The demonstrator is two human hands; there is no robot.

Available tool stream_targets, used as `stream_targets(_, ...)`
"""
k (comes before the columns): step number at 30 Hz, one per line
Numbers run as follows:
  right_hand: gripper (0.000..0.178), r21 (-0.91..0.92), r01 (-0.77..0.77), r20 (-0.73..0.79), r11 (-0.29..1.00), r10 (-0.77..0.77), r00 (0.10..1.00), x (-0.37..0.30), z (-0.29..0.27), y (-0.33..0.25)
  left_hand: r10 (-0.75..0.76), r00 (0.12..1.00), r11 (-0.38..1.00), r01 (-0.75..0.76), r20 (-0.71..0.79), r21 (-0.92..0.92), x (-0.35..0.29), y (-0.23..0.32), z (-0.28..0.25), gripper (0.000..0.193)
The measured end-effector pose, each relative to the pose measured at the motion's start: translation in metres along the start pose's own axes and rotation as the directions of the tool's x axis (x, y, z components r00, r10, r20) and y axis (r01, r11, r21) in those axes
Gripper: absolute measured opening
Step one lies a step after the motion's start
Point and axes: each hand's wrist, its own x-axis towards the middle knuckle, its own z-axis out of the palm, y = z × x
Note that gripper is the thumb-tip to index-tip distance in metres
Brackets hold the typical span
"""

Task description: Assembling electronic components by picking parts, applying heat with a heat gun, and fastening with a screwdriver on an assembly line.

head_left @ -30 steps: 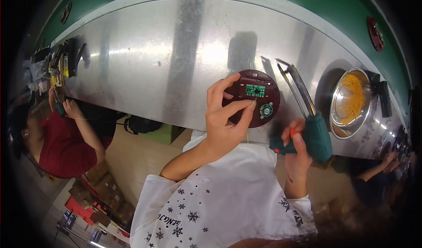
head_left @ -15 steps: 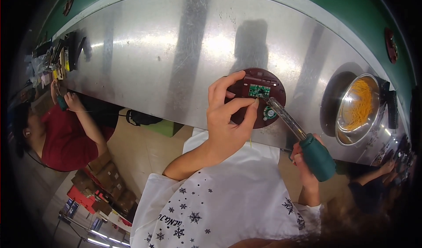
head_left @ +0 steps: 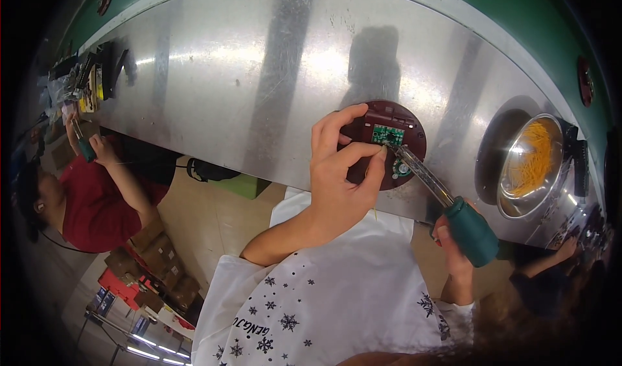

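A round dark red plastic housing (head_left: 416, 139) lies on the metal bench with a small green circuit board (head_left: 389, 135) set in it. My left hand (head_left: 342, 179) is closed in a pinch at the board's near edge, thumb against index finger, on a thin yellow wire (head_left: 375, 215) whose tail hangs below. Another finger of that hand rests on the housing's upper left rim. A soldering iron (head_left: 475, 233) with a thick green handle is gripped in my right hand (head_left: 455, 256). Its tip points at the board's near edge, right beside my left fingertips. A round green part (head_left: 402, 167) sits nearer me in the housing.
A steel bowl (head_left: 504, 204) of yellow wires stands at the right, with black parts (head_left: 581, 168) beside it. On the left a co-worker in a red shirt (head_left: 97, 204) holds a similar green-handled tool (head_left: 85, 149). Another person's arm (head_left: 551, 260) shows at far right.
The iron's tip has come closer to my left fingertips at the board's edge. My left hand keeps its pinch. The co-worker's hands on the left have shifted slightly.
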Motion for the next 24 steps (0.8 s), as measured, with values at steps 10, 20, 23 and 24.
stream_targets(10, 0.022, -0.329, 0.414, 0.146, 0.849, -0.387, 0.91, 0.015, -0.004, -0.032, -0.008, 1.0, 1.0, 0.008, 0.0, 0.024, 0.0, 0.001, 0.0, 0.009)
stream_targets(20, 0.016, -0.006, 0.112, -0.015, 0.994, -0.112, 0.994, 0.002, -0.002, -0.012, -0.013, 1.0, 1.0, 0.013, -0.004, 0.005, 0.0, 0.002, 0.0, 0.009)
stream_targets(23, 0.021, 0.343, -0.149, -0.036, 0.927, 0.172, 0.984, -0.008, 0.0, -0.014, -0.016, 1.0, 1.0, 0.016, 0.003, 0.006, 0.0, 0.002, 0.0, 0.008)
stream_targets(24, 0.021, 0.347, -0.151, -0.036, 0.926, 0.174, 0.984, -0.011, 0.001, -0.01, -0.019, 1.0, 1.0, 0.019, 0.007, 0.001, 0.0, 0.002, 0.0, 0.008)
